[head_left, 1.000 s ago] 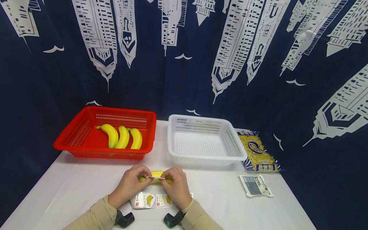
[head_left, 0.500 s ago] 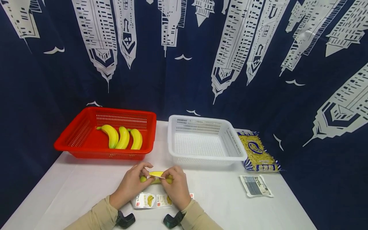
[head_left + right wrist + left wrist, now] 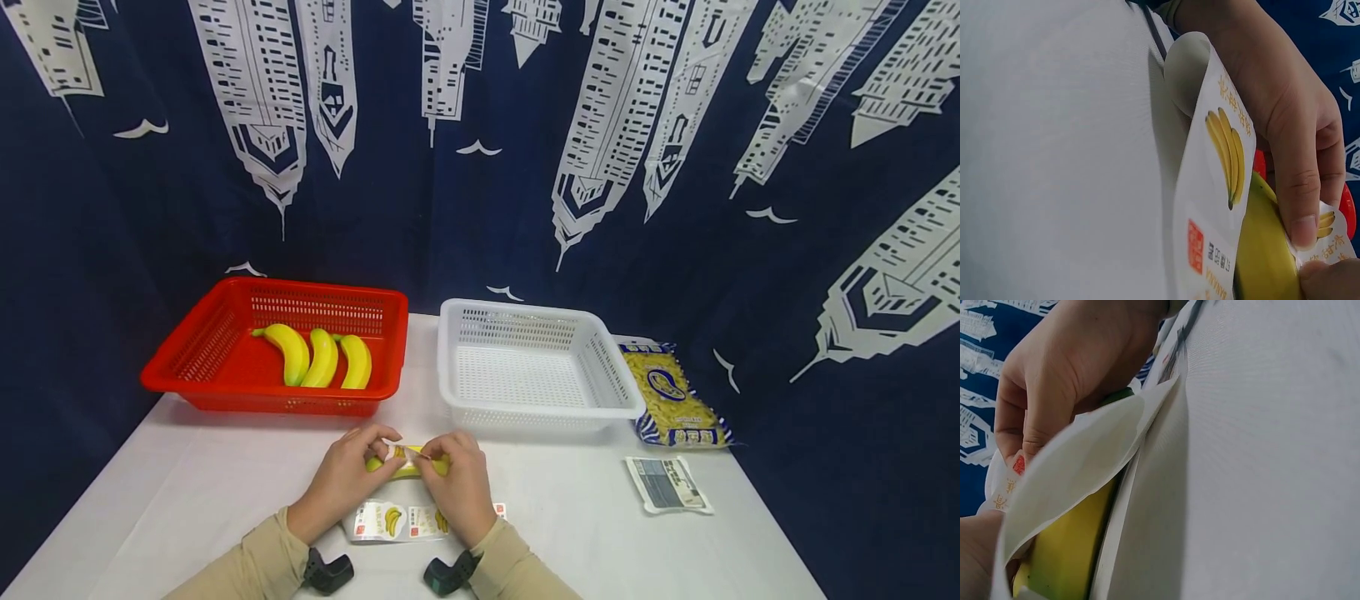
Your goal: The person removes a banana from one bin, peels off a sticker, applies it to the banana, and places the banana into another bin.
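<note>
Pinching a sticker (image 3: 399,454) onto the banana (image 3: 408,468), left hand (image 3: 341,483) and right hand (image 3: 457,487) grip it between them

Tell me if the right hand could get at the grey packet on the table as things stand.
Probably not yet: the right hand is pinching a sticker on the banana. The table between it and the grey packet looks bare.

Yellow banana (image 3: 408,463) under white sticker (image 3: 401,454)
</note>
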A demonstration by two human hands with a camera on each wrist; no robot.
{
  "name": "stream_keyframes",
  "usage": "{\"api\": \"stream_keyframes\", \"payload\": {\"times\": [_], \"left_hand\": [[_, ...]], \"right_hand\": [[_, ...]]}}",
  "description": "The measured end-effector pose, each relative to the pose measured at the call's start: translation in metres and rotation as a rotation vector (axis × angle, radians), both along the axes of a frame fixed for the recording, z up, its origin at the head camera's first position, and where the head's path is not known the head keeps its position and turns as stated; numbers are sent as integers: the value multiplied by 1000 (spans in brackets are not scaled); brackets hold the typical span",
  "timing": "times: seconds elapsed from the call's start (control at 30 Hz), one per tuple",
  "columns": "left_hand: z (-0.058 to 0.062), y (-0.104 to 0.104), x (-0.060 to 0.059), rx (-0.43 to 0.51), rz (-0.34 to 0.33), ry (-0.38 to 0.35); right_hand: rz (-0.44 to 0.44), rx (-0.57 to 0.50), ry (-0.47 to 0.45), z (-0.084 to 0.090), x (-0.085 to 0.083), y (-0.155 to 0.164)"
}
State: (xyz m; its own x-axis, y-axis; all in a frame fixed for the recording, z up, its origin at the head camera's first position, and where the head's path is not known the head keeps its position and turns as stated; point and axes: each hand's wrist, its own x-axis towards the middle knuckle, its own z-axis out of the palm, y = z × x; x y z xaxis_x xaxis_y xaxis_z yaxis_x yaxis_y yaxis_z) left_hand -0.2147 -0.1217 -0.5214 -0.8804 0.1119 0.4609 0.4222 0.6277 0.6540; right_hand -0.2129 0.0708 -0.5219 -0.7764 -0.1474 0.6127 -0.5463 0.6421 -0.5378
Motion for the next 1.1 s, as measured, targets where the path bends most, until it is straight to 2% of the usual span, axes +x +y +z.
{"api": "stream_keyframes", "payload": {"times": [0.3,0.57,0.73,0.87,1.0,1.1], "left_hand": [[1,-1,1,12,1,26],[0,-4,0,79,-12,17],[-2,-4,1,87,-17,28],[-3,-5,2,56,-24,74],[-4,-6,1,3,-72,146],[-5,-7,0,-39,-104,220]], "right_hand": [[-25,18,-51,1,1,-2],[-28,-7,-41,1,1,-2],[-11,-53,-74,1,0,0],[27,-89,-28,-1,-1,1],[69,-57,71,-4,-2,3],[77,-23,75,-4,-1,3]]}}
